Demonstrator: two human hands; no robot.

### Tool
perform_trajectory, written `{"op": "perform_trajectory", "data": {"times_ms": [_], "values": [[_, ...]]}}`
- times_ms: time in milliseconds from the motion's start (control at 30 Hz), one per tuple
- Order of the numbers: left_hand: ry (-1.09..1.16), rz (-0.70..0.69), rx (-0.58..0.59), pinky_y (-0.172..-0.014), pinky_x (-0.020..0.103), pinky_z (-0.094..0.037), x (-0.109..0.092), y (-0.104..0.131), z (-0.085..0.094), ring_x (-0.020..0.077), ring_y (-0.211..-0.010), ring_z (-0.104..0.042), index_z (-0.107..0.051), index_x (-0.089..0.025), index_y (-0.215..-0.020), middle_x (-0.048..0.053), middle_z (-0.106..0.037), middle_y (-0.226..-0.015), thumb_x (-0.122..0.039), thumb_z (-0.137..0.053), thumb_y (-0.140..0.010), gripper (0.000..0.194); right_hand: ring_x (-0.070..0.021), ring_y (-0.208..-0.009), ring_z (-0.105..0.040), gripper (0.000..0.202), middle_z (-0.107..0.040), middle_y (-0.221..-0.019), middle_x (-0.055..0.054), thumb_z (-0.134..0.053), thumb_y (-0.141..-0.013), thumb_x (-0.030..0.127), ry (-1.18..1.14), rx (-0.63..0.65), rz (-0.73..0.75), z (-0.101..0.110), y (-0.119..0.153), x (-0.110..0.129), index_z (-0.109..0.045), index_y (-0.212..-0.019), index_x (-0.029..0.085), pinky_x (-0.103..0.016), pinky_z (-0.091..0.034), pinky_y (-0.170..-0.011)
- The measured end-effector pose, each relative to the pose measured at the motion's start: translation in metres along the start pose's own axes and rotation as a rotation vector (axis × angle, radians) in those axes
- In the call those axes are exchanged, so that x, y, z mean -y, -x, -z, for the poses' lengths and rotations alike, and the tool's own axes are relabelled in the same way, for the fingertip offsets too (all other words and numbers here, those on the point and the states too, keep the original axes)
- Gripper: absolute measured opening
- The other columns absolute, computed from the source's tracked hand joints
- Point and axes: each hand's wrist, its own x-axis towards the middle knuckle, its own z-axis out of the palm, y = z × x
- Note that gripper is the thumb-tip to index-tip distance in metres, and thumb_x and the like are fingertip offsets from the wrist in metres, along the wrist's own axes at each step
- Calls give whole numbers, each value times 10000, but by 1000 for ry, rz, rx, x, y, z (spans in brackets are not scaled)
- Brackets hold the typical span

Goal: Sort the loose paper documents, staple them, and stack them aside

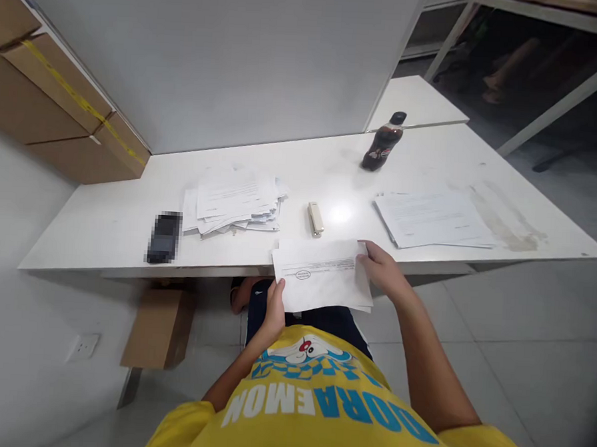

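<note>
The left hand (274,310) and right hand (383,271) are pinching printed sheets (325,286), apparently aligning them. Overlapping unevenly, these are probably needing squaring.

Print too small to read on the sheets (322,293) at the near side of the stapler (315,219), some fingers of the left hand (275,308) and right hand (383,269) hidden behind them, pixelated dark object (163,239) left of the stapler, cartons (59,111) farther left cut off, blurred dim shapes (509,69) far right of it.

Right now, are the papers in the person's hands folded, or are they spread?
Spread: the papers are held open between the left hand and right hand, with an oval mark visible on top.
</note>
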Motion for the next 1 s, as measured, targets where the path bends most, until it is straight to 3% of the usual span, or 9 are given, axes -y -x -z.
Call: {"op": "perform_trajectory", "data": {"times_ms": [167, 300, 467, 567, 700, 767, 867, 1000], "values": [[17, 23, 63, -1022, 448, -465, -5, -11, -7, 315, -1097, -654, -746, -156, -991, 114, -740, -1087, -559, -736, -676, 512, -335, -1185, -553, 506, -654, -1229, -66, -529, -716, 246, -51, -15, -35, -2, -17, 8, -628, -1212, 255, -444, -433, -1026], [-31, -5, 98, -977, 432, -479, -14, -21, -9, 303, -1020, -672, -747, -146, -922, 107, -755, -1004, -578, -748, -652, 510, -359, -1296, -474, 724, -533, -1412, -71, -517, -676, 179, -26, -38, -31, 3, -28, 16, -498, -1395, 265, -495, -417, -1054], [-119, -19, 167, -734, 344, -528, -22, -19, -10, 244, -784, -674, -724, -133, -862, 90, -734, -799, -641, -656, -728, 530, -333, -1356, -423, 873, -424, -1514, -18, -473, -638, 118, -73, 87, 0, 9, -36, 22, -367, -1479, 326, -508, -410, -1067], [-207, 10, 174, -529, 263, -458, -21, -16, -10, 168, -574, -586, -685, -148, -740, 30, -645, -627, -643, -682, -692, 497, -308, -1386, -396, 882, -385, -1541, -42, -456, -626, 105, -127, 68, -4, 6, -43, 18, -357, -1483, 289, -494, -384, -1095], [-284, -45, 87, -499, 255, -409, -19, -17, -10, 143, -512, -514, -590, -160, -573, -1, -537, -509, -667, -659, -710, 529, -259, -1455, -288, 869, -329, -1573, -66, -461, -664, 113, -161, 55, 52, 0, -51, 12, -304, -1506, 260, -456, -330, -1134], [-268, -75, 61, -572, 275, -450, -20, -18, -11, 178, -602, -576, -631, -154, -638, 32, -606, -580, -677, -592, -774, 542, -292, -1422, -346, 841, -343, -1565, -72, -482, -696, 140, -130, 71, 59, -3, -53, 12, -303, -1505, 286, -485, -389, -1083], [-224, -106, 122, -680, 294, -494, -21, -17, -11, 220, -794, -642, -701, -148, -905, 91, -718, -884, -621, -562, -833, 499, -325, -1324, -466, 744, -434, -1503, -116, -491, -746, 190, -86, 24, 30, -7, -53, 16, -370, -1477, 261, -494, -460, -993], [-225, -140, 143, -765, 300, -514, -21, -16, -10, 247, -999, -637, -629, -221, -1207, 82, -680, -1187, -456, -698, -774, 497, -300, -1199, -559, 579, -595, -1334, -123, -460, -811, 259, -61, -78, 64, -9, -54, 16, -491, -1389, 228, -487, -454, -992]]}}
